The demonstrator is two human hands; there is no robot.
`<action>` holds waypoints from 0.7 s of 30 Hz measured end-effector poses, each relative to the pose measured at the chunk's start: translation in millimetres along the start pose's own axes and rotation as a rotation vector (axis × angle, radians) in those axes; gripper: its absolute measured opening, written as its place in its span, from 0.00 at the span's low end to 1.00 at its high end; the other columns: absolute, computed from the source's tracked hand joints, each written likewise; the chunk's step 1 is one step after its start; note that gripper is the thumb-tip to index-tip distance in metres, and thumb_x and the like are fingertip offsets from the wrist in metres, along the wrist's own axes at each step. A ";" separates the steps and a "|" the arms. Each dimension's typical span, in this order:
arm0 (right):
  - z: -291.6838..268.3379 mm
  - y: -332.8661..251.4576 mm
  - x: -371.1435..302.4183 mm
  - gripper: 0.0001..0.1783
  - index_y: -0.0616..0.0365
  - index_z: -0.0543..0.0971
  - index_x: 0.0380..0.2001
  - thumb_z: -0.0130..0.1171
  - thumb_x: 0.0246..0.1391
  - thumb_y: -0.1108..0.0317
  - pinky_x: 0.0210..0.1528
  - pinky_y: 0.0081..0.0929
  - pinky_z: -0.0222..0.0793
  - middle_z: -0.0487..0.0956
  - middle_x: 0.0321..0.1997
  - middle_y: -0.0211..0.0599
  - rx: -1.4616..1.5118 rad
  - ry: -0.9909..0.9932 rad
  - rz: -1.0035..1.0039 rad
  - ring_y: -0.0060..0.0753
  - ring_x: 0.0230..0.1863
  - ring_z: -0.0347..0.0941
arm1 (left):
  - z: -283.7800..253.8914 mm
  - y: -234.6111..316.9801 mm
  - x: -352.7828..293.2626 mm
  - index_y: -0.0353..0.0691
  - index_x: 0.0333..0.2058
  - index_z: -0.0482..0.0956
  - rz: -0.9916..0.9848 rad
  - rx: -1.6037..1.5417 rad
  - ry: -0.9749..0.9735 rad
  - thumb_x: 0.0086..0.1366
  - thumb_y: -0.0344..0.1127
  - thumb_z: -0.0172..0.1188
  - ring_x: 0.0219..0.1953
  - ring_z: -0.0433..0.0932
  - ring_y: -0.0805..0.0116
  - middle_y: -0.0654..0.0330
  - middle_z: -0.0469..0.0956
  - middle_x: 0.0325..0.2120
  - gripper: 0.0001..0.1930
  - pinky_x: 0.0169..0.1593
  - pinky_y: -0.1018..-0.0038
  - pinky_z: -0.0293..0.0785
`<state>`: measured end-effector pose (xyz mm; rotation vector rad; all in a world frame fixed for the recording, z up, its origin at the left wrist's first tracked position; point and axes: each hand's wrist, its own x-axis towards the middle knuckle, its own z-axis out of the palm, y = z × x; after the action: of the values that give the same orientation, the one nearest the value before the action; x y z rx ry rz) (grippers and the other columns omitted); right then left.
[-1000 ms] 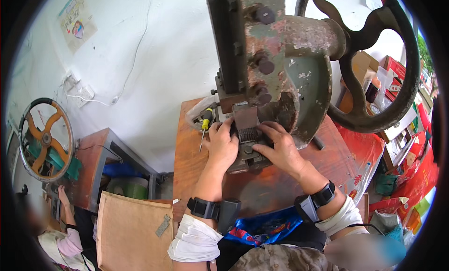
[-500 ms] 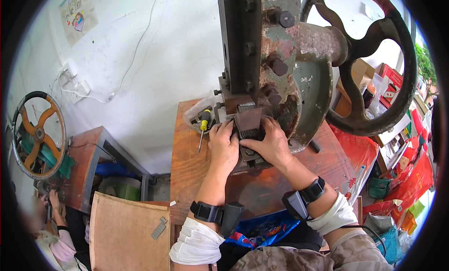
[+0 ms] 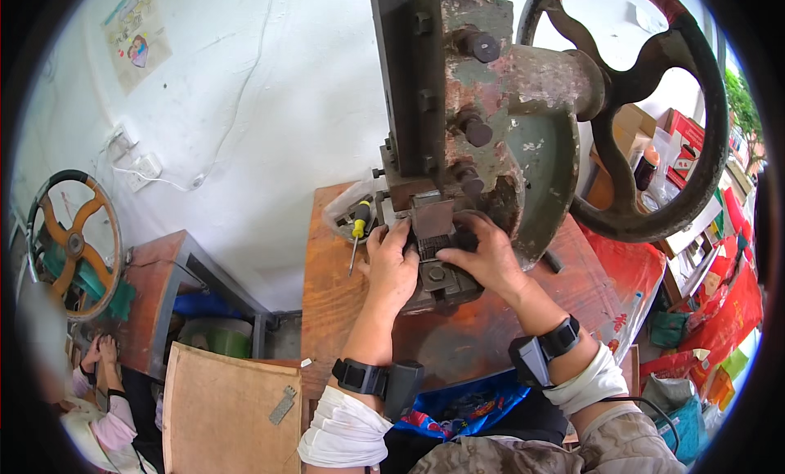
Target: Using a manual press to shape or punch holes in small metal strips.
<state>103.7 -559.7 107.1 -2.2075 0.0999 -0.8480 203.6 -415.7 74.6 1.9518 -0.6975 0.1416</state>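
A heavy green-painted hand press stands on the wooden bench, its big handwheel to the right. Under its ram sits a small metal plate, and just below that a dark ribbed metal piece shows. My left hand is closed at the left end of this piece, fingertips against the metal. On the other side my right hand is closed, with thumb and fingers around a dark part at its right end. How far the piece reaches into my fingers is hidden. A bolted base block lies in front.
Left of my hands, a yellow-and-black screwdriver leans on a clear plastic tray. A board carries a perforated metal strip. Another person's hands are near a second wheel. Boxes and red bags crowd the right.
Both hands have shifted slightly apart and more of the base block shows. The right thumb has drawn back to the right. The view has also moved a little.
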 end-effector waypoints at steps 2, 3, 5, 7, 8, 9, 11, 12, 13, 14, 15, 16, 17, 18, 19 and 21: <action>-5.7 -2.6 -1.0 0.30 0.61 0.75 0.46 0.70 0.37 0.62 0.51 0.34 0.68 0.73 0.49 0.47 0.106 -0.021 0.027 0.47 0.50 0.72 | -5.4 6.0 -1.7 0.52 0.53 0.71 0.009 0.019 -0.065 0.57 0.30 0.55 0.61 0.58 0.56 0.63 0.69 0.54 0.23 0.59 0.38 0.38; -8.7 -7.3 -3.7 0.28 0.65 0.75 0.45 0.69 0.38 0.65 0.51 0.32 0.68 0.73 0.49 0.47 0.073 -0.050 0.041 0.42 0.50 0.72 | -9.0 7.6 -3.4 0.50 0.54 0.69 0.002 0.029 -0.099 0.57 0.30 0.53 0.62 0.56 0.54 0.63 0.68 0.56 0.24 0.58 0.34 0.38; -10.6 -9.0 -7.5 0.24 0.68 0.75 0.43 0.67 0.41 0.71 0.54 0.29 0.66 0.74 0.48 0.45 0.031 -0.080 0.023 0.37 0.50 0.72 | -9.5 19.4 -5.7 0.48 0.55 0.68 -0.003 0.132 -0.088 0.57 0.31 0.53 0.62 0.56 0.53 0.63 0.67 0.56 0.24 0.57 0.32 0.38; -13.2 -8.7 -10.1 0.23 0.68 0.75 0.43 0.67 0.41 0.73 0.54 0.29 0.65 0.74 0.47 0.44 0.059 -0.089 0.027 0.36 0.50 0.71 | -5.1 19.7 -7.1 0.45 0.56 0.65 -0.005 0.243 -0.103 0.58 0.33 0.50 0.62 0.55 0.49 0.63 0.65 0.58 0.25 0.54 0.26 0.39; -13.7 -6.9 -11.1 0.22 0.68 0.75 0.43 0.66 0.42 0.74 0.54 0.29 0.65 0.74 0.47 0.42 0.081 -0.083 0.036 0.35 0.50 0.71 | -1.7 13.1 -4.5 0.45 0.56 0.65 -0.006 0.176 -0.104 0.58 0.33 0.50 0.62 0.54 0.47 0.63 0.64 0.59 0.25 0.54 0.26 0.39; -13.4 0.5 -11.9 0.23 0.65 0.76 0.43 0.67 0.41 0.71 0.50 0.29 0.68 0.73 0.48 0.44 0.099 -0.077 0.015 0.39 0.49 0.72 | -3.3 16.8 -5.6 0.45 0.56 0.65 -0.028 0.143 -0.098 0.58 0.33 0.49 0.62 0.55 0.47 0.63 0.64 0.59 0.24 0.54 0.26 0.39; -10.3 0.4 -11.0 0.20 0.65 0.75 0.45 0.62 0.45 0.74 0.50 0.28 0.68 0.74 0.46 0.42 0.161 -0.088 0.040 0.36 0.49 0.72 | -8.0 16.7 -6.6 0.45 0.56 0.66 -0.047 0.096 -0.078 0.58 0.33 0.49 0.61 0.55 0.47 0.63 0.64 0.59 0.24 0.53 0.26 0.41; -5.5 4.0 -9.8 0.20 0.64 0.74 0.45 0.61 0.46 0.75 0.49 0.27 0.68 0.74 0.46 0.42 0.193 -0.079 0.061 0.35 0.48 0.72 | -8.7 13.2 -6.2 0.45 0.56 0.66 -0.043 0.082 -0.071 0.59 0.34 0.49 0.61 0.56 0.47 0.63 0.64 0.59 0.24 0.53 0.26 0.42; -7.7 0.0 -8.3 0.21 0.66 0.72 0.49 0.52 0.48 0.80 0.52 0.27 0.67 0.74 0.47 0.44 0.110 -0.081 0.065 0.35 0.51 0.72 | -5.9 14.7 -6.0 0.45 0.56 0.66 -0.023 0.106 -0.071 0.59 0.34 0.50 0.60 0.56 0.48 0.63 0.64 0.58 0.23 0.52 0.26 0.45; -4.6 0.7 -4.2 0.21 0.66 0.72 0.49 0.52 0.48 0.80 0.52 0.27 0.67 0.74 0.47 0.44 0.103 -0.097 0.067 0.35 0.51 0.72 | -7.1 15.5 -6.4 0.45 0.56 0.66 -0.037 0.096 -0.067 0.59 0.34 0.50 0.60 0.56 0.48 0.63 0.64 0.58 0.23 0.52 0.26 0.45; -1.2 2.9 1.2 0.23 0.68 0.71 0.50 0.48 0.47 0.82 0.54 0.27 0.66 0.74 0.48 0.46 0.233 -0.075 0.078 0.35 0.52 0.71 | -8.5 17.6 -6.7 0.45 0.56 0.66 -0.021 0.153 -0.075 0.60 0.35 0.50 0.60 0.57 0.48 0.64 0.63 0.59 0.23 0.52 0.26 0.45; -1.1 6.1 6.1 0.25 0.69 0.70 0.51 0.44 0.46 0.83 0.56 0.27 0.65 0.74 0.49 0.49 0.355 -0.039 0.089 0.36 0.54 0.70 | -7.3 20.9 -4.8 0.45 0.56 0.66 0.008 0.204 -0.087 0.60 0.35 0.50 0.60 0.57 0.48 0.64 0.63 0.59 0.23 0.52 0.26 0.45; -3.1 10.2 9.4 0.29 0.71 0.68 0.53 0.39 0.43 0.85 0.58 0.27 0.63 0.73 0.52 0.52 0.346 -0.064 0.089 0.37 0.56 0.69 | -8.8 22.8 -3.0 0.45 0.57 0.65 0.009 0.238 -0.122 0.61 0.36 0.49 0.60 0.58 0.47 0.64 0.61 0.60 0.24 0.52 0.26 0.44; -8.3 7.8 8.4 0.29 0.71 0.68 0.53 0.39 0.43 0.85 0.58 0.27 0.63 0.73 0.52 0.52 0.327 -0.054 0.089 0.37 0.56 0.69 | -6.9 24.2 -2.4 0.45 0.57 0.65 0.021 0.221 -0.127 0.61 0.36 0.49 0.60 0.58 0.47 0.64 0.61 0.60 0.24 0.52 0.26 0.44; -7.6 3.9 4.9 0.28 0.70 0.68 0.52 0.40 0.43 0.85 0.58 0.27 0.63 0.73 0.51 0.51 0.268 -0.049 0.102 0.38 0.56 0.69 | -6.8 23.2 -3.3 0.45 0.57 0.64 0.027 0.269 -0.131 0.61 0.36 0.48 0.60 0.58 0.47 0.64 0.61 0.60 0.24 0.53 0.25 0.44; -9.2 -2.8 -11.8 0.26 0.67 0.70 0.51 0.44 0.45 0.85 0.59 0.29 0.62 0.74 0.49 0.49 0.077 0.023 0.056 0.39 0.55 0.70 | -8.2 20.4 -4.9 0.45 0.59 0.62 0.039 0.339 -0.152 0.62 0.37 0.46 0.61 0.57 0.45 0.64 0.60 0.61 0.25 0.53 0.25 0.42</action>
<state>88.5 -559.7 107.1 -2.1140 0.1375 -0.8325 190.5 -413.1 92.7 2.2916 -0.8552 0.1433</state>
